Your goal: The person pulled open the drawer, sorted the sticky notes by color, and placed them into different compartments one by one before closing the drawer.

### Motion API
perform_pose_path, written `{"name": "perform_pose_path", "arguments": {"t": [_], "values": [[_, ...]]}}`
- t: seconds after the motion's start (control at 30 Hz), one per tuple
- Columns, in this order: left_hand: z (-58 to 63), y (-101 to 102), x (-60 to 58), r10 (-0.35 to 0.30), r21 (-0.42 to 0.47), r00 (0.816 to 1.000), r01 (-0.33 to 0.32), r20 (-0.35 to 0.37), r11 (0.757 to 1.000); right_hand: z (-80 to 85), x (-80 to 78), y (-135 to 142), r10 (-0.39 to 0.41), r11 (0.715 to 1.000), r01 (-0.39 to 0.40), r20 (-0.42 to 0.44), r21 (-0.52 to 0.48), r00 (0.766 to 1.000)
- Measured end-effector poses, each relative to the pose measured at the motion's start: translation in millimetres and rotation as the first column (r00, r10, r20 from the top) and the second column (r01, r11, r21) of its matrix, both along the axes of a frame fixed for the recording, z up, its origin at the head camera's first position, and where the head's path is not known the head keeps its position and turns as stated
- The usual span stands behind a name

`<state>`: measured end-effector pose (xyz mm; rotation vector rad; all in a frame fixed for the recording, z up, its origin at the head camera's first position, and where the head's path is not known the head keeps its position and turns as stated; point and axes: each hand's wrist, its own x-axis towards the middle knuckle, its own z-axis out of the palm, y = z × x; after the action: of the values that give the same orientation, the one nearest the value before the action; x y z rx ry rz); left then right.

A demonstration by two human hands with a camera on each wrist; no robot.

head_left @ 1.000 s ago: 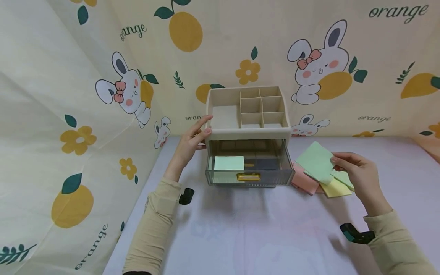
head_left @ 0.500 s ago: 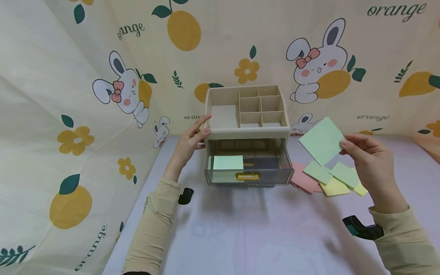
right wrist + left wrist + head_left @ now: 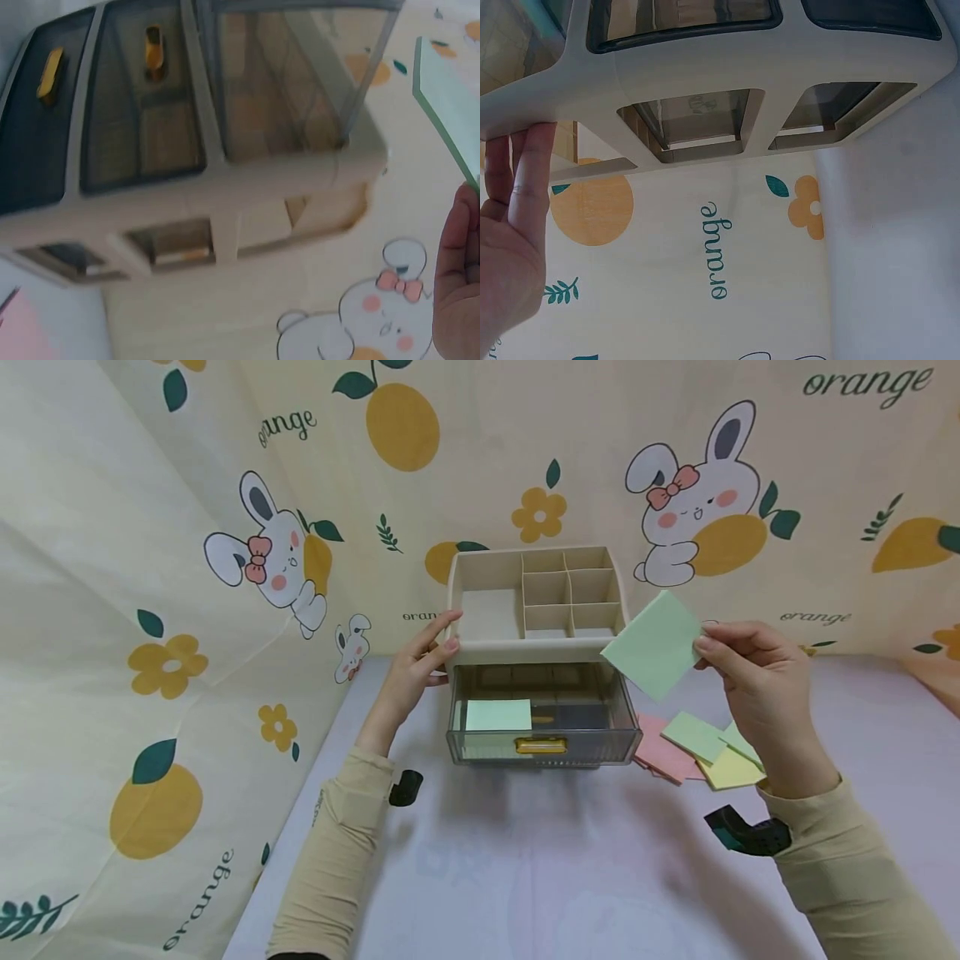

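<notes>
A cream desktop organizer stands at the back of the table, its clear drawer pulled out. Inside the drawer a pale green sticky note pad lies on the left. My left hand rests its fingers and thumb against the organizer's left side; in the left wrist view those fingers lie straight along it. My right hand pinches another light green sticky note pad by one corner, in the air beside the organizer's right edge. The right wrist view shows this pad's edge tilted above the fingertips.
Right of the organizer lie pink pads, green pads and a yellow pad, partly overlapping. The organizer's top has one wide compartment and several small ones. A patterned cloth hangs close behind.
My right hand has lifted the green pad from the pile, first up and to the right, then left toward the organizer. My left hand stays against the organizer's side.
</notes>
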<state>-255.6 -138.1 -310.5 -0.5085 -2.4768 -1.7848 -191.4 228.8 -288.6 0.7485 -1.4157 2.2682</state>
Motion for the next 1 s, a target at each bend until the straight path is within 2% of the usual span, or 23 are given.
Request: {"name": "perform_pose_path", "arguments": {"t": [0.03, 0.27, 0.37, 0.47, 0.53, 0.6, 0.7, 0.8, 0.9, 1.0], "values": [[0.2, 0.2, 0.2, 0.000, 0.000, 1.000, 0.000, 0.000, 1.000, 1.2, -0.9, -2.9, 0.017, 1.000, -0.017, -0.004, -0.003, 1.000], [0.3, 1.0, 2.8, -0.006, 0.000, 1.000, 0.006, 0.000, 1.000, 4.7, -6.6, -20.4, 0.006, 0.998, -0.004, -0.026, 0.065, 1.000], [-0.5, 1.0, 3.8, -0.007, -0.004, 1.000, 0.007, 0.001, 1.000, 3.7, -7.0, -26.6, -0.036, 0.988, 0.038, -0.011, 0.150, 0.999], [-1.3, 1.2, 4.0, -0.006, -0.008, 1.000, 0.006, 0.004, 1.000, 3.0, -5.9, -31.9, -0.103, 0.960, 0.094, 0.022, 0.262, 0.994], [-1.8, 1.2, 3.5, -0.007, -0.006, 1.000, 0.007, 0.004, 1.000, 2.8, -5.3, -34.8, -0.164, 0.920, 0.142, 0.030, 0.366, 0.986], [-2.2, 1.1, 3.1, -0.007, -0.001, 1.000, 0.007, 0.006, 1.000, 3.1, -5.0, -37.8, -0.219, 0.861, 0.187, 0.013, 0.473, 0.976], [-2.3, 0.9, 2.6, -0.007, 0.003, 1.000, 0.007, 0.008, 1.000, 3.3, -4.7, -42.0, -0.288, 0.741, 0.262, -0.061, 0.619, 0.956], [-1.5, 0.9, 2.9, -0.010, 0.005, 1.000, 0.010, 0.010, 1.000, 2.3, -3.6, -45.8, -0.326, 0.630, 0.331, -0.147, 0.703, 0.934], [-0.7, 0.6, 2.2, -0.011, 0.005, 1.000, 0.011, 0.009, 1.000, 0.2, -2.6, -49.2, -0.332, 0.548, 0.380, -0.223, 0.746, 0.917], [0.0, 0.2, 1.4, -0.009, 0.007, 1.000, 0.009, 0.008, 1.000, -2.7, -2.2, -52.5, -0.315, 0.506, 0.403, -0.272, 0.763, 0.909]]}}
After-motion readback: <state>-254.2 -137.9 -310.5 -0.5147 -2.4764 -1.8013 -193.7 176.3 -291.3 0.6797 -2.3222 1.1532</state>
